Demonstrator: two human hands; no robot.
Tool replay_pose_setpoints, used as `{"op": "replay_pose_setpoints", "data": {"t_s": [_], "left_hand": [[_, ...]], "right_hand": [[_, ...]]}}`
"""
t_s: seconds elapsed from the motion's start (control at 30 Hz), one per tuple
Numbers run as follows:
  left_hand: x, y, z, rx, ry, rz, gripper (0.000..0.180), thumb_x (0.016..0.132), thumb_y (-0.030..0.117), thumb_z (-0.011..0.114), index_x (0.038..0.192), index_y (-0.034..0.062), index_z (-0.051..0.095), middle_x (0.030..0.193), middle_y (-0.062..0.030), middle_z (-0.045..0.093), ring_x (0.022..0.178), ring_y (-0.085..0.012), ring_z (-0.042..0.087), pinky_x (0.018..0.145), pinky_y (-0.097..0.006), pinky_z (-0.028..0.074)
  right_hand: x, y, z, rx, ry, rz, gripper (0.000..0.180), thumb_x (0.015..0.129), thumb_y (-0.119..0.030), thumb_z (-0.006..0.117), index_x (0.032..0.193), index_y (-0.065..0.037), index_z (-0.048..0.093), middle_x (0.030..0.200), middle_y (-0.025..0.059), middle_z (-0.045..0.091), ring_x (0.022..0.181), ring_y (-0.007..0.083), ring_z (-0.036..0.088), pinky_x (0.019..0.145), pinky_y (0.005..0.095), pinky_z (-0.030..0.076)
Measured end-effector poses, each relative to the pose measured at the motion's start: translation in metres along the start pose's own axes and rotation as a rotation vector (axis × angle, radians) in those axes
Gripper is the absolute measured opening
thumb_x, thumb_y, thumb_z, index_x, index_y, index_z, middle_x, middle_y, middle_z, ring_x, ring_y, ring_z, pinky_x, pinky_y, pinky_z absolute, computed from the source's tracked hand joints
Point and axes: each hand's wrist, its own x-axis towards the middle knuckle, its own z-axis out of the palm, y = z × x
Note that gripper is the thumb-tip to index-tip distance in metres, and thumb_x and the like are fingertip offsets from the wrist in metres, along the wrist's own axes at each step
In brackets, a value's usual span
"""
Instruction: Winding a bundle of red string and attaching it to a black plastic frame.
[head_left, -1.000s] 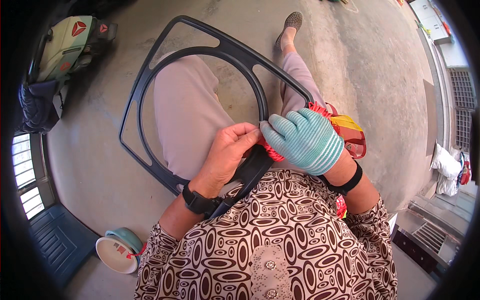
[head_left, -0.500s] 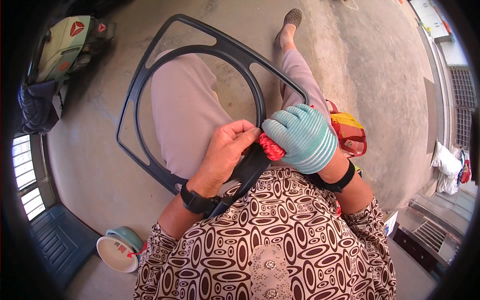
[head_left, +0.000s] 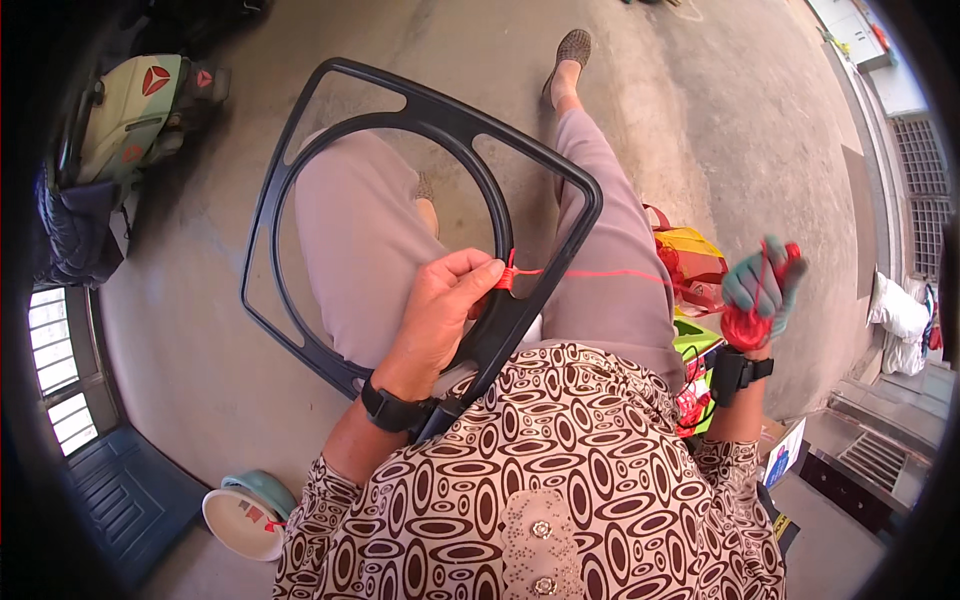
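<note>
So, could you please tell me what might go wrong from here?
The thin red cord is stretched taut between the left hand and the gloved right hand; it might snap or slip from the pinch. The black plastic frame lies loosely across the lap and could slide off.

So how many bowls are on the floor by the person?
2: a white bowl at lower left by the person's left elbow, and a green bowl tucked partly behind it. Others may be hidden behind the body.
</note>
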Motion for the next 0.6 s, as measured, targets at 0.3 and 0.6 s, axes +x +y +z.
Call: {"op": "replay_pose_setpoints", "data": {"t_s": [0.3,0.6], "left_hand": [[-0.002,-0.002,0.0,0.052,-0.003,-0.024,0.016,0.092,0.016,0.058,0.097,0.0013,0.061,0.084,-0.003,0.066,0.07,-0.0049,0.06,0.062,-0.018,0.048],[-0.016,0.016,0.005,0.177,-0.089,-0.004,0.02,0.09,0.002,0.056,0.11,-0.0009,0.058,0.092,-0.0072,0.068,0.078,-0.0073,0.062,0.067,-0.019,0.05]], "right_hand": [[-0.063,-0.008,-0.045,-0.661,0.397,0.299,0.03,0.088,-0.035,0.061,0.095,-0.007,0.052,0.047,-0.0051,0.031,0.036,0.0073,0.029,0.038,0.0246,0.026],[-0.055,0.018,-0.09,-0.869,0.51,0.476,0.025,0.092,-0.028,0.052,0.094,-0.003,0.056,0.049,-0.0016,0.042,0.037,0.0094,0.039,0.038,0.0246,0.035]]}}
